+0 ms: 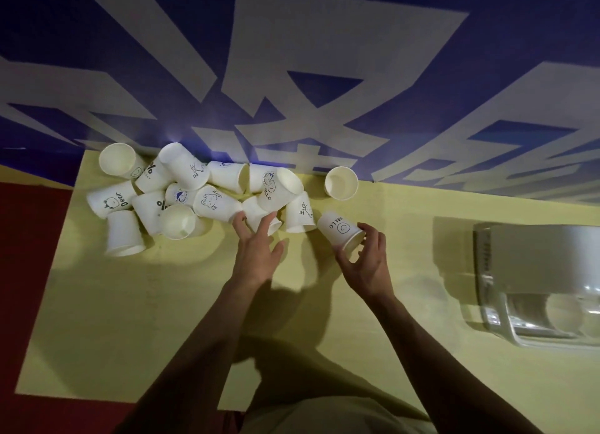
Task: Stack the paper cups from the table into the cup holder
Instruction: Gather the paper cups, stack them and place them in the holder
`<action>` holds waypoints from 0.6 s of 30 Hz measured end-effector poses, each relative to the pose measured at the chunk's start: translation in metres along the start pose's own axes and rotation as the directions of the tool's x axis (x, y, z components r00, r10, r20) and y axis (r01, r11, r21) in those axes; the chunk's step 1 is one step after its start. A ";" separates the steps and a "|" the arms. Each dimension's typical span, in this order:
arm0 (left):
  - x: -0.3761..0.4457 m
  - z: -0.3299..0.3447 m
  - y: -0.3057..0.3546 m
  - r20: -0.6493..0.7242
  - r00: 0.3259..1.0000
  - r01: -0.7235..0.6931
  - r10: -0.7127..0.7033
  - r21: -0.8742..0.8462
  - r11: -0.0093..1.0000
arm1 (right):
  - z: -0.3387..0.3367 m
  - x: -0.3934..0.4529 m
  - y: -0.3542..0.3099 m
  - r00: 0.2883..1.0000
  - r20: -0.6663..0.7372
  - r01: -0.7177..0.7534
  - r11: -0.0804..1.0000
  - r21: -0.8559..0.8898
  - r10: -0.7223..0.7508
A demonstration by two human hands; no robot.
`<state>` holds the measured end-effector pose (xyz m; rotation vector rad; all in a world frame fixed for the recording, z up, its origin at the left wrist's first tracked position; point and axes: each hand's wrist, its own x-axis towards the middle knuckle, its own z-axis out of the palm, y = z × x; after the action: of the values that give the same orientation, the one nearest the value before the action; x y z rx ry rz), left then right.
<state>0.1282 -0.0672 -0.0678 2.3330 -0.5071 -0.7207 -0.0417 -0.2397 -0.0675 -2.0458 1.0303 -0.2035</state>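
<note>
Several white paper cups lie in a heap (194, 193) at the far left of the yellow table (130, 303), most on their sides, some printed with small drawings. One cup (341, 182) stands upright apart from the heap, to its right. My right hand (365, 261) grips the rim end of a tilted cup marked HELLO (337, 229). My left hand (259, 251) is spread with straight fingers, its fingertips touching the near cups of the heap. The cup holder (535, 284), a grey and clear case, lies at the right edge with stacked cups dimly visible inside.
A blue wall with large pale lettering (308, 76) rises directly behind the table's far edge. A red floor (32, 271) shows to the left of the table. Bare yellow tabletop stretches between my arms and the holder.
</note>
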 end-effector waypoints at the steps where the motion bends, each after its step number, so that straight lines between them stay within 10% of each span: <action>1: 0.001 0.001 0.002 -0.007 1.000 0.009 -0.009 0.009 1.000 | -0.003 -0.003 0.002 1.000 0.008 -0.003 1.000 0.006 0.003; 18: -0.053 -0.015 0.021 -0.070 0.995 0.067 -0.064 0.049 0.996 | -0.022 -0.020 0.002 0.997 0.006 0.078 0.997 -0.023 -0.078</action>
<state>0.0926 -0.0479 -0.0244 2.4236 -0.4249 -0.6622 -0.0659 -0.2387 -0.0503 -2.1089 0.9541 -0.2273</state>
